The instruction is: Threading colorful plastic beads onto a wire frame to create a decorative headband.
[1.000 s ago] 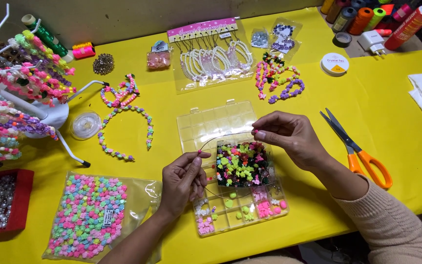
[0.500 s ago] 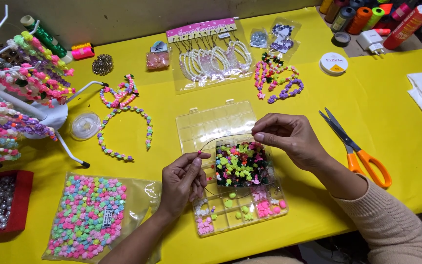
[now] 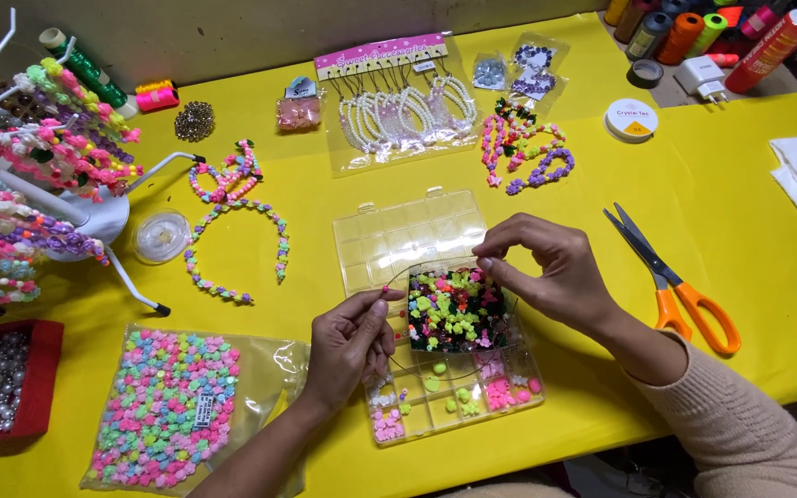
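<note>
Both hands (image 3: 445,304) pinched on wire (image 3: 397,279)

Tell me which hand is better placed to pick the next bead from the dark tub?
Probably the right hand: it hovers directly over the tub of mixed beads, fingertips pinched. The left hand sits beside the tub, pinching the thread end.

Take the compartment box (image 3: 435,323) at the middle of the worktop (image 3: 343,194) as your landmark. A tub of mixed beads (image 3: 456,310) sits in it. To its right lie the scissors (image 3: 671,277). To its left lies the beaded headband (image 3: 232,226), with the bag of beads (image 3: 163,406) nearer you. Behind it lies the necklace pack (image 3: 398,106).
</note>
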